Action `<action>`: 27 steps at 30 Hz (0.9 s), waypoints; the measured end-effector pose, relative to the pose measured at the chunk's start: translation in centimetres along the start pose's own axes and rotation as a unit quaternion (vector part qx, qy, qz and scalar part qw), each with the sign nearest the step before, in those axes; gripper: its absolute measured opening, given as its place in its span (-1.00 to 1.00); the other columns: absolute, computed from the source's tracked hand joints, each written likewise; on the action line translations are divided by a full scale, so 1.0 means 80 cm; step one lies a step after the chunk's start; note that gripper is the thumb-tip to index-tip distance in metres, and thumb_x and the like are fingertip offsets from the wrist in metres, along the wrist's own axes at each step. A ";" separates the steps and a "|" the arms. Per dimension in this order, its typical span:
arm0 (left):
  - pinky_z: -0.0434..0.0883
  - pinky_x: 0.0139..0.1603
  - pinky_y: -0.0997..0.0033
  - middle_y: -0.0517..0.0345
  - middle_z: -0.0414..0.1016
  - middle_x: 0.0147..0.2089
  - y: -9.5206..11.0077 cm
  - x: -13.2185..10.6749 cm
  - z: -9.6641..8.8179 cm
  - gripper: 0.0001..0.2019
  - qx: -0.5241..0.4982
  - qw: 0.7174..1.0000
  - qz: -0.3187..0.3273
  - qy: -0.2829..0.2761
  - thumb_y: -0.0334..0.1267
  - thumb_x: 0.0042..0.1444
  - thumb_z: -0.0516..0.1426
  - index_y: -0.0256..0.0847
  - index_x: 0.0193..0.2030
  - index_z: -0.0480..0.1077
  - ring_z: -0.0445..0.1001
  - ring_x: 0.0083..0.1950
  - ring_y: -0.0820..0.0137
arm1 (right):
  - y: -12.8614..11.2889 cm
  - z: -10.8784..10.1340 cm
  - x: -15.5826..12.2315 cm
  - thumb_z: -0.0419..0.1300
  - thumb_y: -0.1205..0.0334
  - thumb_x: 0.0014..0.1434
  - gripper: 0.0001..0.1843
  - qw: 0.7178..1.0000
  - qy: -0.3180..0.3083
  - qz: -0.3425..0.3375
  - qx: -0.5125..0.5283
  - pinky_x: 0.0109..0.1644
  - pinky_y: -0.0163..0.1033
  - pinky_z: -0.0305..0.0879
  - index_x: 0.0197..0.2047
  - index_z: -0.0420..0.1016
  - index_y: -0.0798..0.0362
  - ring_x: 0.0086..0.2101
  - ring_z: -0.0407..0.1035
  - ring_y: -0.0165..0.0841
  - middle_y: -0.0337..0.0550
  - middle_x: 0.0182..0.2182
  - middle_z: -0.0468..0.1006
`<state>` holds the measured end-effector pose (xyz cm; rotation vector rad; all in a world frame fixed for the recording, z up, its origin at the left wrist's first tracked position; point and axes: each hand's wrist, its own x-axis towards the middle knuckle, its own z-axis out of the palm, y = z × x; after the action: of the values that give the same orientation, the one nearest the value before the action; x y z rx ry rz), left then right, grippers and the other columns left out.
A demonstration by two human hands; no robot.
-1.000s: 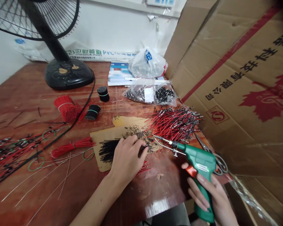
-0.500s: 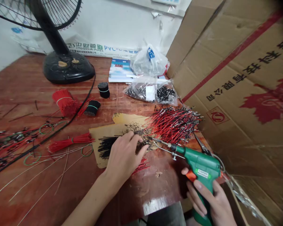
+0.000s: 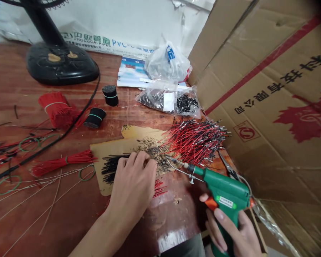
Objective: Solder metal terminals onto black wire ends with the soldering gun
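My right hand [image 3: 239, 230] is wrapped round the grip of a green soldering gun [image 3: 224, 189], with a finger at its orange trigger. The gun's tip points left over the soot-marked cardboard sheet [image 3: 107, 144]. Just left of that tip, my left hand [image 3: 135, 178] curls down over the sheet with fingers drawn together; its fingertips are hidden, and what they hold cannot be made out. Black wires [image 3: 111, 167] lie beside it on the left, and short red wires [image 3: 158, 188] stick out on its right. Behind the gun's tip is a heap of red-and-black wire pieces [image 3: 195, 141].
A large carton [image 3: 256, 71] walls off the right side. Pliers [image 3: 227, 166] lie behind the gun. Bags of small black parts [image 3: 187, 103] sit at the back. Bundled red wires [image 3: 64, 162], a fan base [image 3: 61, 64] and its black cord [image 3: 66, 134] occupy the left.
My left hand has shifted left towards the black wires, and its thumb and fingers have drawn together. The soldering gun has moved slightly left in view. The camera view has shifted too.
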<state>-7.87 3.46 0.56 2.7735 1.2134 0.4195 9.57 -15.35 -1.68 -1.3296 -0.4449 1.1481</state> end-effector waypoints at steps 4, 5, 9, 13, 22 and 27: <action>0.17 -0.18 0.15 0.12 0.39 -0.22 -0.001 -0.004 0.003 -0.85 -0.023 1.000 0.012 0.002 -0.44 0.20 0.08 -0.17 -0.20 0.45 0.30 -0.18 0.25 | -0.003 0.018 -0.005 0.24 0.05 0.26 -0.66 0.996 0.084 0.014 -0.014 -0.56 -0.40 -0.04 -0.12 0.29 0.13 -0.69 0.02 -0.54 -0.37 -0.73 0.15; 0.17 -0.17 0.15 0.12 0.40 -0.22 -0.001 -0.005 0.004 -0.85 -0.029 0.999 0.014 0.005 -0.44 0.20 0.09 -0.17 -0.20 0.45 0.31 -0.18 0.25 | -0.003 0.020 -0.006 0.25 0.04 0.25 -0.65 0.996 0.088 0.012 -0.024 -0.56 -0.40 -0.04 -0.12 0.31 0.15 -0.69 0.02 -0.54 -0.36 -0.73 0.15; 0.18 -0.14 0.13 0.13 0.43 -0.09 0.000 -0.006 0.003 -0.83 -0.035 0.999 0.018 0.015 -0.46 0.17 0.11 -0.16 -0.16 0.45 0.33 -0.12 0.23 | 0.001 0.012 -0.008 0.25 0.01 0.25 -0.55 0.997 0.062 0.022 -0.052 -0.55 -0.38 -0.03 0.00 0.36 0.22 -0.70 0.03 -0.53 -0.34 -0.74 0.18; 0.18 -0.14 0.12 0.13 0.45 -0.13 -0.001 -0.006 0.003 -0.81 -0.029 0.999 0.014 0.007 -0.46 0.17 0.12 -0.15 -0.13 0.46 0.33 -0.13 0.22 | 0.010 0.000 -0.011 0.22 -0.01 0.27 -0.48 0.997 0.040 0.036 -0.060 -0.56 -0.36 0.03 0.10 0.32 0.24 -0.70 0.06 -0.50 -0.32 -0.73 0.21; 0.16 -0.06 0.06 0.15 0.48 -0.25 0.003 -0.007 0.009 -0.85 -0.026 0.999 0.009 0.037 -0.44 0.21 0.09 -0.18 -0.17 0.46 0.35 -0.16 0.23 | 0.017 0.002 -0.011 0.22 0.02 0.28 -0.49 0.998 0.039 0.027 -0.051 -0.56 -0.36 0.03 0.10 0.32 0.27 -0.69 0.11 -0.49 -0.31 -0.73 0.21; 0.13 -0.08 0.05 0.14 0.47 -0.27 0.003 -0.006 0.010 -0.85 -0.019 0.999 0.009 0.039 -0.41 0.24 0.07 -0.16 -0.22 0.46 0.34 -0.16 0.22 | 0.014 0.001 -0.011 0.23 -0.01 0.26 -0.50 0.997 0.028 0.030 -0.072 -0.57 -0.36 0.05 0.07 0.35 0.24 -0.70 0.09 -0.49 -0.30 -0.72 0.22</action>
<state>-7.76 2.94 -0.26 2.7616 1.1835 0.5505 8.67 -16.23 -2.34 -1.5059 -0.4561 1.1430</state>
